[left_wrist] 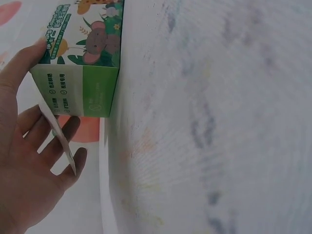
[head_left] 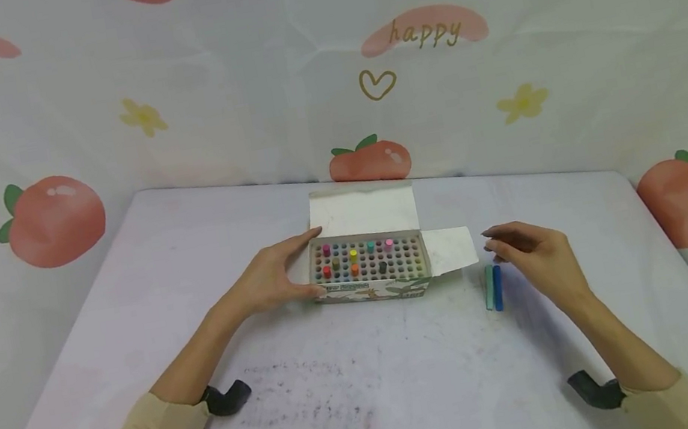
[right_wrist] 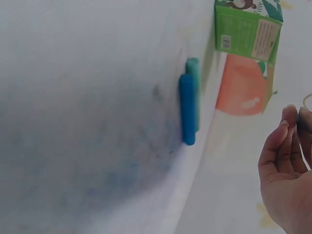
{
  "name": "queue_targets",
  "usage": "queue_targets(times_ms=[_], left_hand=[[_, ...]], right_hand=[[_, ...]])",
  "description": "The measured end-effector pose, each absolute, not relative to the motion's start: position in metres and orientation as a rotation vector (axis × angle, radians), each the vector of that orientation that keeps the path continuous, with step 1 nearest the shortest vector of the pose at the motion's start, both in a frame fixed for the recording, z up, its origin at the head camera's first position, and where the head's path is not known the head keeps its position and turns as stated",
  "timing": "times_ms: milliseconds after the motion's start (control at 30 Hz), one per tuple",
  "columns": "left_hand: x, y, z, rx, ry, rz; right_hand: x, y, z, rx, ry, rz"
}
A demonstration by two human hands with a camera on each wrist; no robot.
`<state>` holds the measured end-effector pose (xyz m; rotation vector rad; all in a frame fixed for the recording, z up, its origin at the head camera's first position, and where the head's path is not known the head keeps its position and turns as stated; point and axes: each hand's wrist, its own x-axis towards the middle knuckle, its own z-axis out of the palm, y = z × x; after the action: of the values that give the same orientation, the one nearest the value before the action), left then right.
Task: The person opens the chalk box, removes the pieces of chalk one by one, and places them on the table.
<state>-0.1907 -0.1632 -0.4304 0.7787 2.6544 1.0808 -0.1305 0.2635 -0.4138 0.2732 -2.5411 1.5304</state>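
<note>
An open cardboard chalk box [head_left: 373,291] with a printed animal pattern stands on the table, its holed insert facing up. Several coloured chalk sticks, such as a yellow chalk [head_left: 353,253], poke out of the holes. At the box's left end, my left hand [head_left: 269,276] holds it, thumb on the front top edge. The left wrist view shows its other fingers around a side flap [left_wrist: 53,122]. My right hand [head_left: 543,261] hovers right of the box, fingertips close together, no stick showing between them. Just below them lie a teal chalk [head_left: 488,287] and a blue chalk [head_left: 498,289], side by side.
The box's back lid [head_left: 362,210] is raised, and its right flap [head_left: 449,250] sticks out toward the right hand. Smudges of chalk dust [head_left: 314,402] mark the white tabletop in front. Behind the table hangs a printed cloth [head_left: 252,70].
</note>
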Motion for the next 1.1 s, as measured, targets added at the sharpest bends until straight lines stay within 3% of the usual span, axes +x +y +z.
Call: queue_targets(times_ms=[267, 1100], left_hand=[[-0.191, -0.163, -0.429, 0.778, 2.647, 1.073], [-0.190, -0.172, -0.422, 0.854, 2.614, 1.055]], right_hand=[[-0.132, 0.241, -0.396, 0.309, -2.512, 1.615], [-0.158, 0.180, -0.404, 0.537, -2.534, 1.737]])
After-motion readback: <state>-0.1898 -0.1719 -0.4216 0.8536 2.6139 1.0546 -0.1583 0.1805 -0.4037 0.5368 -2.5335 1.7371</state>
